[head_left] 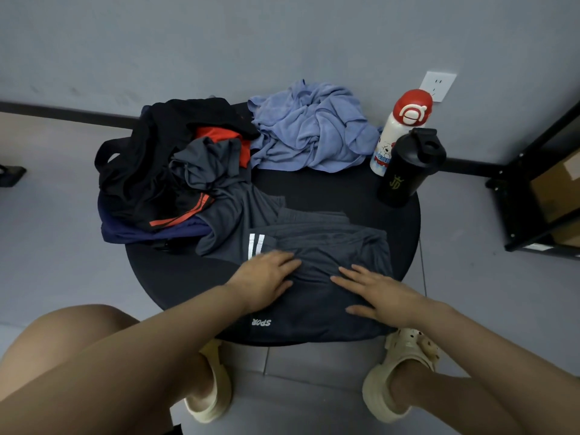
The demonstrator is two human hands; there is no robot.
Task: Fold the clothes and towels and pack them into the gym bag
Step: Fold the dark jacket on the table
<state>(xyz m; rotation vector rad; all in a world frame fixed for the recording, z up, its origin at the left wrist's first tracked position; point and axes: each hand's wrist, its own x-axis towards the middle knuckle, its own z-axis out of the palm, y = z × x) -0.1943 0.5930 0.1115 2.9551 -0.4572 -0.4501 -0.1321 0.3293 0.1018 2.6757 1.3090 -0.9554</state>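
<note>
Both hands flat, fingers straight, no grip: left hand (pixel 266 277) and right hand (pixel 381 293) press dark navy sport shorts (pixel 317 296), white stripes, print "SPOR", at near edge of round black surface (pixel 405 221). Crumpled blue towel (pixel 310 133) far side; black shaker bottle (pixel 408 167) marked "JD" at right.

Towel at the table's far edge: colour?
Light blue towel, crumpled; head view.

light: dim, even, soft shadows | focus: mostly sharp | edges: wide-angle bending
</note>
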